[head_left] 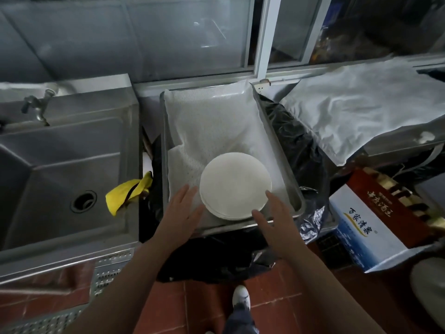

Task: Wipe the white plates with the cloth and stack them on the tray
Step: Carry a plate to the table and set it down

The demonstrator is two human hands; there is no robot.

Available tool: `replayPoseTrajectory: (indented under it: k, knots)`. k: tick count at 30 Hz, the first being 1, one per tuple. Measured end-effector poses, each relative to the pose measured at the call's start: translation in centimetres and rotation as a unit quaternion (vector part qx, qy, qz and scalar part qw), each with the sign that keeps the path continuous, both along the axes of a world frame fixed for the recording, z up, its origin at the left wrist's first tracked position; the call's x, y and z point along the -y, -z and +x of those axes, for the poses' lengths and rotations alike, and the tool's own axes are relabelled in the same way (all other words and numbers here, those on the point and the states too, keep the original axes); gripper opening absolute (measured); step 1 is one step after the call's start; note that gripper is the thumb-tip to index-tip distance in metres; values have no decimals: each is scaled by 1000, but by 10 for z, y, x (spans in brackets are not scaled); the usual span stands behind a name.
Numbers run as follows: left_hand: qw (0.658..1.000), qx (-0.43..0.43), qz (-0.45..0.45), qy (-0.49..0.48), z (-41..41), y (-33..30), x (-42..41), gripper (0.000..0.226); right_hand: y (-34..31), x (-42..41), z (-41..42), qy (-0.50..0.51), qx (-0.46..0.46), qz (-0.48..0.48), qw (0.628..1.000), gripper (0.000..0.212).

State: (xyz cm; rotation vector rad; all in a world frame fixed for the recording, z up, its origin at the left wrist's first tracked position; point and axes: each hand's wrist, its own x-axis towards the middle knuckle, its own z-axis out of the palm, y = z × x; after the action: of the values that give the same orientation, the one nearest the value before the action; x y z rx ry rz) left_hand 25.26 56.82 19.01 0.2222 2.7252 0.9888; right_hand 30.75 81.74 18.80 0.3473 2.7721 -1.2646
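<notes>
Beside the steel sink, stacked white plates sit on the tray between flat, empty left hand and right hand.

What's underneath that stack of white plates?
The stack of white plates sits on a white mesh liner inside the metal tray. The tray floor beneath is covered.

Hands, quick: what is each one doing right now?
Left hand: open, holding nothing, beside the plates.
Right hand: open, holding nothing.
</notes>
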Motion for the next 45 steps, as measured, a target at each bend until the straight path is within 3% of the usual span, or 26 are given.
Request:
replayPoseTrajectory:
  k: [5,14,19,27,32,38,45]
  knots:
    - [998,37,-9,-46,-31,3,-22,59,6,-26,-45,-4,24,26,999,79]
    - [992,72,30,-100,-48,19,-44,60,10,-50,-84,-26,29,-52,998,64]
    - [982,81,83,-151,-58,28,-49,40,24,-49,-93,10,74,-84,994,64]
    - [979,105,88,-149,-68,58,-41,73,39,-46,-108,7,54,-83,995,82]
    - [978,97,107,-153,-66,47,-52,72,43,-43,-110,8,46,-98,994,82]
    - [992,43,63,-97,-63,57,-54,83,42,-40,-104,-36,3,-71,997,78]
    - [993,13,86,-82,-56,68,-51,88,48,-42,-99,-72,-16,-15,997,83]
